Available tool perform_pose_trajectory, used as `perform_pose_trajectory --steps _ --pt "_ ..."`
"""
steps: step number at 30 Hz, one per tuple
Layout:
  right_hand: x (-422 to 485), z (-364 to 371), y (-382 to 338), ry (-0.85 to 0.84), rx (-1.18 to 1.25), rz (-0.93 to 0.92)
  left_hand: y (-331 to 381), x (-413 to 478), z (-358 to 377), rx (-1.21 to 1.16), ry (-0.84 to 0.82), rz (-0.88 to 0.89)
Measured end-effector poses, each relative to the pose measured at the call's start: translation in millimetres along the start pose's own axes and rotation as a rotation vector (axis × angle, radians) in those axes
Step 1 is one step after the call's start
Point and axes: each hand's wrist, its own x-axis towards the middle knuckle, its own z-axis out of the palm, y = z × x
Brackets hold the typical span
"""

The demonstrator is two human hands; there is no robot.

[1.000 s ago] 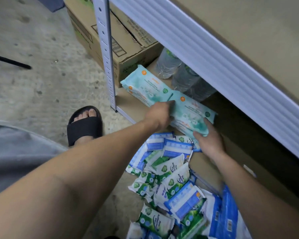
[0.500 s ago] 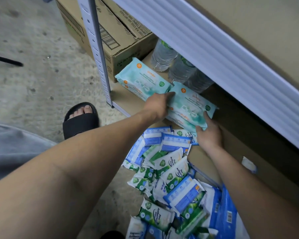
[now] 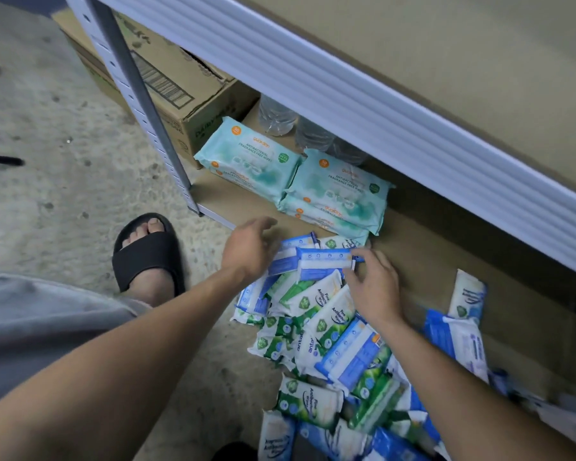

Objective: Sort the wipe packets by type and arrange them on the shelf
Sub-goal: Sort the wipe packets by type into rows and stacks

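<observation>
Landmark for all positions: the pile of small wipe packets (image 3: 316, 314), green-and-white and blue-and-white mixed. It lies across the front edge of the bottom shelf board (image 3: 429, 254) and spills onto the floor.

- Both forearms reach in over the near part of the pile.
- Right hand (image 3: 376, 287): above the far part of the pile, back of the hand up. Its fingers (image 3: 358, 252) are lightly spread, with the tips at the right end of a blue packet (image 3: 323, 262) lying on top of the pile. Whether they pinch it or only touch it cannot be told.
- Left hand (image 3: 250, 251): at the far-left edge of the pile, blurred. The fingers are loosely curled with nothing seen in them, and they sit just over the blue packets there.
- Left of the pile: a foot in a black sandal (image 3: 147, 254) on the floor.
- Right of the pile: a single white-and-blue packet (image 3: 468, 294) on the board, apart from the rest.
- Just beyond the pile: two stacks of large teal packs (image 3: 340, 191), side by side and touching, flat on the board.
- Beyond those: clear water bottles (image 3: 276, 114), partly hidden under the upper shelf (image 3: 346, 94).
- Far left of the pile: a cardboard carton (image 3: 180, 94) behind the shelf post (image 3: 140, 104).
</observation>
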Motion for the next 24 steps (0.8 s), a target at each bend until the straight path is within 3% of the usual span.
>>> perform_pose_trajectory --steps 4,8,11,18,24 --pt "4.4 7.1 -0.9 -0.191 -0.223 -0.184 -5.8 -9.0 9.7 0.013 -0.097 -0.061" --pt "11.3 11.0 -4.1 -0.238 -0.429 -0.112 -7.0 -10.3 15.8 0.024 -0.113 -0.128" --pt "10.4 11.2 -0.9 -0.261 -0.396 -0.026 -7.4 -10.9 18.1 0.048 -0.142 -0.163" --pt "-11.4 4.2 -0.1 -0.191 -0.321 -0.084 7.9 -25.1 14.9 -0.042 -0.158 -0.134" --pt "-41.1 -17.0 3.4 0.063 -0.165 -0.034 30.7 -54.3 8.5 -0.084 -0.09 -0.078"
